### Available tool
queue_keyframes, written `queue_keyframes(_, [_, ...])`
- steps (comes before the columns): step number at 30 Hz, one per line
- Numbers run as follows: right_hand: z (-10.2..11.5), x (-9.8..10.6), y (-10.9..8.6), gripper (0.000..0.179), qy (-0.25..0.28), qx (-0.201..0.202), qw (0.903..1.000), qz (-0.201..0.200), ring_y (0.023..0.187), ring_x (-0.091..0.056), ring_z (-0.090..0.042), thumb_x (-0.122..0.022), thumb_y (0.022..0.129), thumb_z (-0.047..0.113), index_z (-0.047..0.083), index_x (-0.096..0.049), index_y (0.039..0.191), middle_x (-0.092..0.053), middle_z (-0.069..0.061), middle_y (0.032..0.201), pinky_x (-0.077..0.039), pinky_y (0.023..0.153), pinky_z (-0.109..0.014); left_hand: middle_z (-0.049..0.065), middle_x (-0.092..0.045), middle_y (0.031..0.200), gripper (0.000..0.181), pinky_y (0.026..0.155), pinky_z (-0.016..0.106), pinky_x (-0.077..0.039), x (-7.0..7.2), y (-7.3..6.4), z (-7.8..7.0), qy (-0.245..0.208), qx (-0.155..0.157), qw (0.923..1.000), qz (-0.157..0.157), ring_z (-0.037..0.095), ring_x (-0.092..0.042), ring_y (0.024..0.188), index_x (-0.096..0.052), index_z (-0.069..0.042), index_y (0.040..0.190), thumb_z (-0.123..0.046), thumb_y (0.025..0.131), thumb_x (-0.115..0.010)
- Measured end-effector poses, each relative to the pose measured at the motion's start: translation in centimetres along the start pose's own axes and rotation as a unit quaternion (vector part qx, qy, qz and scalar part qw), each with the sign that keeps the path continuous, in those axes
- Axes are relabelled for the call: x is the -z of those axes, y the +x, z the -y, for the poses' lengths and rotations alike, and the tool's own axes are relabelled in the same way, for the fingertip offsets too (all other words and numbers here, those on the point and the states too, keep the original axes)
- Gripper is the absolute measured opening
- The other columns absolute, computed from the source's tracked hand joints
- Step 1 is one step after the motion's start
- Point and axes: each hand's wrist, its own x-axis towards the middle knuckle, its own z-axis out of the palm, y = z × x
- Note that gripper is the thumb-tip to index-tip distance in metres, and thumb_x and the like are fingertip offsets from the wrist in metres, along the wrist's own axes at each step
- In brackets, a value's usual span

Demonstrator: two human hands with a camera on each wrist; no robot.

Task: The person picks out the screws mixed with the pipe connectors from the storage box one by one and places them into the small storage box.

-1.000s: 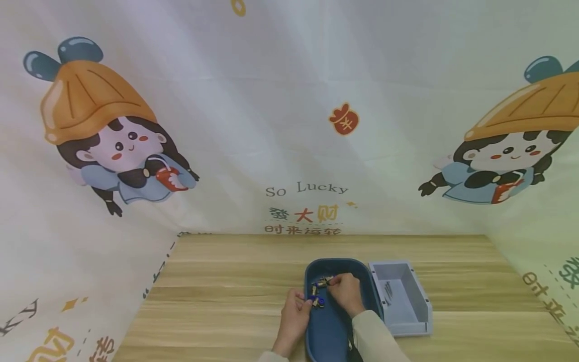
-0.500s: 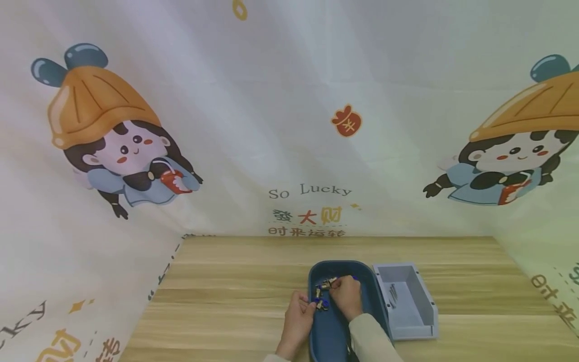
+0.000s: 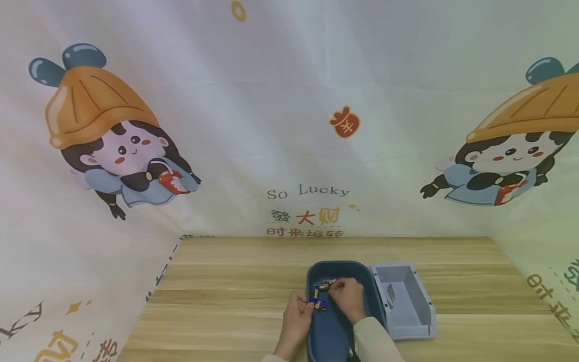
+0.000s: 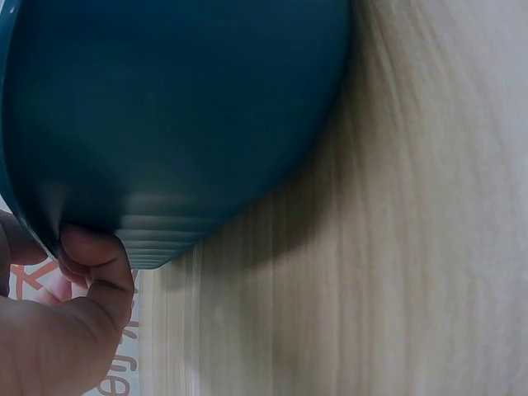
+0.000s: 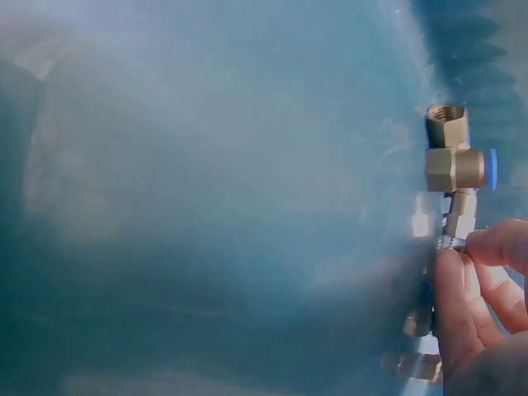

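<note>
Inside a dark blue tray (image 3: 330,337), several brass fittings with blue collars (image 3: 320,304) lie along the left and far side. My left hand (image 3: 296,319) grips the tray's left rim, its curled fingers hooked at the edge in the left wrist view. Reaching into the tray, my right hand (image 3: 349,300) pinches one brass fitting (image 5: 460,216) between thumb and fingers; the fingers cover its lower part. Just above it in the right wrist view are a fitting with a blue ring (image 5: 455,169) and an open threaded end.
A grey bin (image 3: 413,327) stands against the tray's right side, with a few thin metal pieces (image 3: 391,295) in it. Both are on a wood-grain table (image 3: 217,301). Printed cloth (image 3: 253,125) hangs behind and on both sides. A black strap (image 3: 352,352) shows by the right sleeve.
</note>
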Motion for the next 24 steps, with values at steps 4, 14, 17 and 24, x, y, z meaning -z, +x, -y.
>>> queue_keyframes(4, [0.4, 0.4, -0.1, 0.004, 0.010, 0.007, 0.9999, 0.002, 0.055, -0.057, -0.009, -0.073, 0.065, 0.004, 0.006, -0.069, 0.065, -0.067, -0.004, 0.063, -0.048, 0.057, -0.029, 0.000, -0.045, 0.066, 0.013, 0.052, 0.025, -0.036, 0.0, -0.1, 0.0, -0.002, 0.000, 1.0000, 0.004, 0.011, -0.043, 0.058, -0.047, -0.004, 0.095, -0.005, 0.089, -0.058])
queue_keyframes(14, [1.2, 1.9, 0.4, 0.003, 0.026, 0.013, 0.9995, 0.014, 0.057, -0.058, -0.008, -0.073, 0.068, 0.006, 0.006, -0.070, 0.067, -0.068, -0.003, 0.064, -0.049, 0.057, -0.028, 0.002, -0.047, 0.068, 0.014, 0.053, 0.027, -0.036, 0.0, 0.1, -0.1, 0.000, 0.015, 0.9998, 0.012, 0.014, -0.045, 0.059, -0.046, -0.002, 0.099, -0.006, 0.090, -0.056])
queue_keyframes(17, [1.4, 2.6, 0.6, 0.004, 0.036, 0.013, 0.9991, 0.018, 0.057, -0.059, -0.008, -0.073, 0.069, 0.009, 0.005, -0.071, 0.069, -0.068, -0.002, 0.065, -0.050, 0.057, -0.028, 0.002, -0.047, 0.068, 0.014, 0.053, 0.027, -0.036, -0.1, 0.1, -0.1, 0.000, 0.014, 0.9998, 0.011, 0.014, -0.044, 0.059, -0.046, -0.002, 0.099, -0.006, 0.090, -0.056])
queue_keyframes(24, [1.5, 4.7, 1.1, 0.004, 0.056, -0.008, 0.9978, 0.035, 0.059, -0.063, -0.013, -0.070, 0.074, 0.007, 0.004, -0.072, 0.077, -0.069, -0.006, 0.068, -0.050, 0.055, -0.029, 0.002, -0.047, 0.068, 0.013, 0.054, 0.028, -0.036, -0.1, 0.1, -0.2, 0.002, 0.015, 0.9999, 0.007, 0.014, -0.044, 0.059, -0.046, -0.003, 0.097, -0.005, 0.090, -0.056])
